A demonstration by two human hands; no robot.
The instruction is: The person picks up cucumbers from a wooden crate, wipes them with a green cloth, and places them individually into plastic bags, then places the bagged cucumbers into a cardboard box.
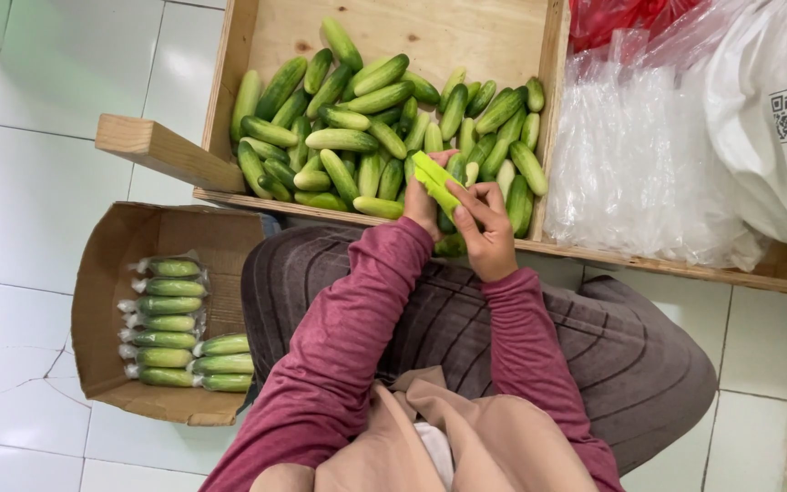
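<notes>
While over the wooden crate (pixel 229 73), both hands' fingers (pixel 466 205) closed around bagged cucumbers (pixel 434 179).

Wooden crate (pixel 229 82), top edge cut off

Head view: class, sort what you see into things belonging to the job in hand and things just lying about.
In use: left hand, right hand, bagged cucumber held between them, loose cucumbers, wooden tray, plastic bags, box of wrapped cucumbers.

Lying about: white sack, red bag.
</notes>
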